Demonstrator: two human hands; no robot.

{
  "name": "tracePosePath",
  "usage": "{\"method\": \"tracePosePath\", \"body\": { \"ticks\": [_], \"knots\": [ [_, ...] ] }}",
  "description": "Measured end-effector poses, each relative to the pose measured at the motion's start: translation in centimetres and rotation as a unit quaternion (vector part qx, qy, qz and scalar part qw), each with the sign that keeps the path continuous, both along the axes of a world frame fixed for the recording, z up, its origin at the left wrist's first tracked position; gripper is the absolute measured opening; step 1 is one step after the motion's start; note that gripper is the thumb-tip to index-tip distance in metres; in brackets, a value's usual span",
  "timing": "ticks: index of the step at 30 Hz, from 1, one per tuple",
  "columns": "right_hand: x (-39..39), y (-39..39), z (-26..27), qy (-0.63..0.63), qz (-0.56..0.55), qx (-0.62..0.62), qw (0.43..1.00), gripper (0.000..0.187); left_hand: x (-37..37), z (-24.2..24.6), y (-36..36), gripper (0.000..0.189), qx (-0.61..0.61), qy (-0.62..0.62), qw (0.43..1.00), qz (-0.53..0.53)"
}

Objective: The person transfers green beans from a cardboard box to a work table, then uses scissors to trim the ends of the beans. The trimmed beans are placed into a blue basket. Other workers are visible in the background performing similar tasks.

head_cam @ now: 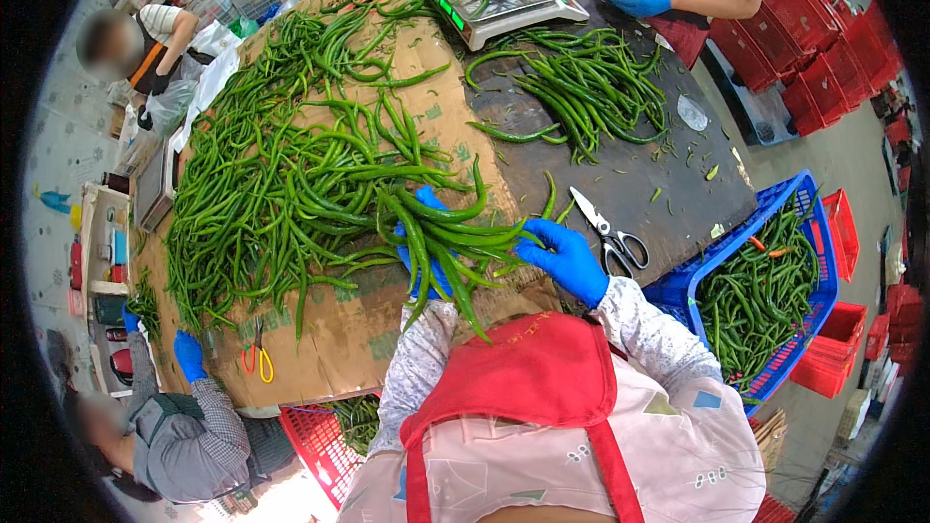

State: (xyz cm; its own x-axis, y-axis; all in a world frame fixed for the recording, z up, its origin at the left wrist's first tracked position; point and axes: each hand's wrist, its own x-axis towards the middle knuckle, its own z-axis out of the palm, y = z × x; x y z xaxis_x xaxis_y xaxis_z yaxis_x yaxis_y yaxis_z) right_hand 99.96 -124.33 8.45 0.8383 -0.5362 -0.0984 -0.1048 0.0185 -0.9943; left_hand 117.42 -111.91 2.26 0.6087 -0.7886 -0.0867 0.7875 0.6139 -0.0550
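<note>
A loose bunch of long green chili peppers (pixel 429 229) rests in my blue-gloved left hand (pixel 434 272), which it partly hides. My right hand (pixel 563 254), also gloved in blue, pinches at the tip of one pepper on the bunch's right side. Beyond my left hand spreads a large heap of green chili peppers (pixel 247 196) on flattened cardboard (pixel 327 356). Scissors with black handles (pixel 610 232) lie spread just past my right hand, beside a few loose peppers.
Another pepper pile (pixel 588 91) lies on the dark tabletop (pixel 697 181). Behind it, a digital scale (pixel 501 22) carries peppers. A blue crate (pixel 817 283) with peppers stands at the table's right edge. Colorful-handled scissors (pixel 258 359) lie left. Other people stand around the table.
</note>
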Motion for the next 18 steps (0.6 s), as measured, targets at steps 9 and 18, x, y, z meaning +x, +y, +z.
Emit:
{"method": "tracePosePath", "body": {
  "ticks": [9,18],
  "knots": [
    [-2.4,-0.6,2.4,-0.006,0.032,-0.127,0.991,0.018,-0.2,-0.1,0.1,0.045,0.0,0.007,1.0,-0.001],
    [-12.5,-7.2,11.4,0.015,-0.057,-0.102,0.993,0.013,0.6,1.0,0.6,0.047,-0.006,0.003,1.0,0.009]
  ]
}}
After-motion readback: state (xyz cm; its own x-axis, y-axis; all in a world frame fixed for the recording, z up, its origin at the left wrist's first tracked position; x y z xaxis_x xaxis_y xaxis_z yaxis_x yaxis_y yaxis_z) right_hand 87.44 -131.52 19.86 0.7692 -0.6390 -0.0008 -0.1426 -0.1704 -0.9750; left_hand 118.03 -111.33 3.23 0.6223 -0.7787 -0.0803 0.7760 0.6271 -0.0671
